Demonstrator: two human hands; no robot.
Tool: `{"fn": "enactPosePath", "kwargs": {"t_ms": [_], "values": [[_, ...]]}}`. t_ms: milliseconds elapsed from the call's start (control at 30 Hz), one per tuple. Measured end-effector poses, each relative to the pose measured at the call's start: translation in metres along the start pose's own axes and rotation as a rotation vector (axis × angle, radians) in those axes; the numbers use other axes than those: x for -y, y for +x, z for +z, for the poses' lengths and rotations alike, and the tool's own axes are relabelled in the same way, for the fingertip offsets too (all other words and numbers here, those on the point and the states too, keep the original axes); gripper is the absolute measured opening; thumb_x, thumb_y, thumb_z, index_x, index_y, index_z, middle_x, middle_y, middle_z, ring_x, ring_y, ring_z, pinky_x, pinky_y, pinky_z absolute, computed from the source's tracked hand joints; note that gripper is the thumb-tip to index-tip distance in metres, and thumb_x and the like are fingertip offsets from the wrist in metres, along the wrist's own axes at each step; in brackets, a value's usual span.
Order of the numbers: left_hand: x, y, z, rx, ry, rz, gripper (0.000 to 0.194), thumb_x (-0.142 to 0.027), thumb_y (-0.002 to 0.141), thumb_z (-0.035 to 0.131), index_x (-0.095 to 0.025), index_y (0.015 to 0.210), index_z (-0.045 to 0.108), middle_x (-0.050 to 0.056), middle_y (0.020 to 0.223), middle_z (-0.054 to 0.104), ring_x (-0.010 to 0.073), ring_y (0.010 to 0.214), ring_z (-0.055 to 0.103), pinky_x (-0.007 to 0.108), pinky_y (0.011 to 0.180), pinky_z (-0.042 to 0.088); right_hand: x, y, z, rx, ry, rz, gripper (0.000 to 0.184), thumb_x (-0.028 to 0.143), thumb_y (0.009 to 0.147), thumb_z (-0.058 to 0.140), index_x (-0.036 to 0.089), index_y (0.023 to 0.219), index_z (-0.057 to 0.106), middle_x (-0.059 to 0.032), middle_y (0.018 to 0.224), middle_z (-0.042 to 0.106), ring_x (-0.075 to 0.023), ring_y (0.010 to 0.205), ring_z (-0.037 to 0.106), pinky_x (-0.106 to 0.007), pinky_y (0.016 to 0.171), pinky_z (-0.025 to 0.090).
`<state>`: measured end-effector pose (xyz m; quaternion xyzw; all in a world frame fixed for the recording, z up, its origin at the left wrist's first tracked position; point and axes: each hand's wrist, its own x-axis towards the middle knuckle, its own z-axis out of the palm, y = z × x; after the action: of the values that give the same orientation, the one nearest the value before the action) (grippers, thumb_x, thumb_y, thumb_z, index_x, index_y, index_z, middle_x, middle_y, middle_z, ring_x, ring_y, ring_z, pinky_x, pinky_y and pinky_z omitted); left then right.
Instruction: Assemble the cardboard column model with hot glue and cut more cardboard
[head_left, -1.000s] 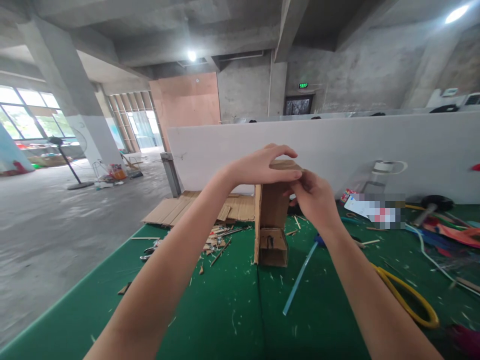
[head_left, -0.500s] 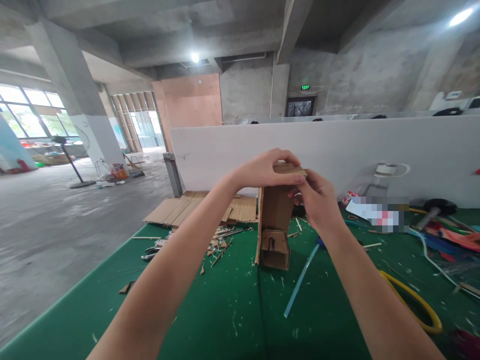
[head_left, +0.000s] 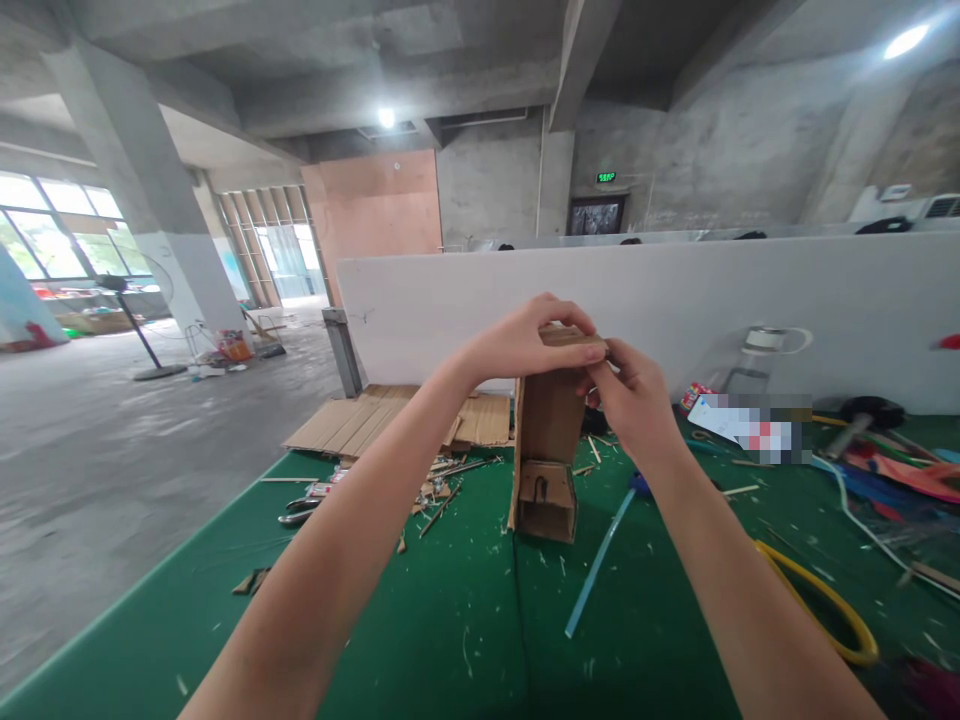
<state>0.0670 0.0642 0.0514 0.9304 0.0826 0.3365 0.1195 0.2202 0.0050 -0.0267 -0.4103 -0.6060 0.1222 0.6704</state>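
Concrete wall, grey floor, daylit windows (far left)

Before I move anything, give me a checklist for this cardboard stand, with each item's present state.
1. Cardboard stand upright on the green table: ok.
2. Left hand on its top, thumb along the front edge: ok.
3. Right hand at its upper right corner: ok.
4. Blue strip apart from the stand's base: ok, lying to the right.
5. Table beside the stand free of scraps: not ok, wood scraps lie to the left.
6. Top joint firmly fixed: cannot tell, hands partly cover it.
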Motion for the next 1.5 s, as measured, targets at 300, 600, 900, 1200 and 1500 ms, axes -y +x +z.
{"fn": "enactPosePath", "kwargs": {"t_ms": [300, 600, 900, 1200, 1500], "values": [[-0.0024, 0.0008, -0.0004, -0.008, 0.016, 0.006, 0.031, -0.049, 0.078, 0.062, -0.023, 0.094, 0.066, 0.005, 0.105, 0.065, 0.0198, 0.108, 0.056, 0.038, 0.100, 0.044, -0.0008, -0.0011, -0.0018, 0.018, -0.036, -0.021, 0.029, 0.049, 0.085, 0.058, 0.021, 0.088, 0.064, 0.0023, 0.068, 0.057, -0.0078, 0.050, 0.053, -0.021, 0.043, 0.041], [-0.0036, 0.0010, -0.0014, -0.001, 0.019, -0.013, 0.032, -0.049, 0.079, 0.061, -0.022, 0.094, 0.065, 0.005, 0.106, 0.065, 0.0200, 0.108, 0.056, 0.038, 0.100, 0.043, 0.0036, -0.0010, -0.0035, 0.037, -0.122, -0.056, 0.023, 0.042, 0.089, 0.052, 0.021, 0.082, 0.058, 0.0032, 0.066, 0.053, -0.0077, 0.049, 0.051, -0.023, 0.046, 0.041], [-0.0032, 0.0006, -0.0011, -0.010, 0.004, -0.008, 0.030, -0.048, 0.079, 0.062, -0.021, 0.093, 0.066, 0.006, 0.105, 0.065, 0.0200, 0.107, 0.057, 0.038, 0.098, 0.044, 0.0079, -0.0028, -0.0019, 0.011, -0.178, -0.069, 0.021, 0.040, 0.088, 0.050, 0.021, 0.080, 0.054, 0.0037, 0.063, 0.052, -0.0088, 0.047, 0.050, -0.025, 0.046, 0.040], [-0.0015, 0.0015, -0.0010, 0.001, -0.001, -0.014, 0.033, -0.049, 0.079, 0.062, -0.020, 0.094, 0.066, 0.007, 0.106, 0.065, 0.0204, 0.107, 0.057, 0.038, 0.097, 0.044, 0.0048, -0.0025, -0.0043, 0.014, -0.208, -0.099, 0.016, 0.034, 0.089, 0.050, 0.021, 0.080, 0.054, 0.0041, 0.064, 0.050, -0.0085, 0.048, 0.050, -0.024, 0.046, 0.039], [-0.0013, 0.0007, 0.0001, 0.015, 0.002, -0.031, 0.039, -0.053, 0.077, 0.062, -0.021, 0.098, 0.062, 0.007, 0.109, 0.064, 0.0206, 0.109, 0.056, 0.037, 0.100, 0.043, 0.0043, -0.0028, 0.0010, -0.015, -0.153, -0.087, 0.021, 0.040, 0.090, 0.050, 0.021, 0.083, 0.056, 0.0050, 0.058, 0.049, -0.0094, 0.047, 0.052, -0.023, 0.046, 0.042]]}}
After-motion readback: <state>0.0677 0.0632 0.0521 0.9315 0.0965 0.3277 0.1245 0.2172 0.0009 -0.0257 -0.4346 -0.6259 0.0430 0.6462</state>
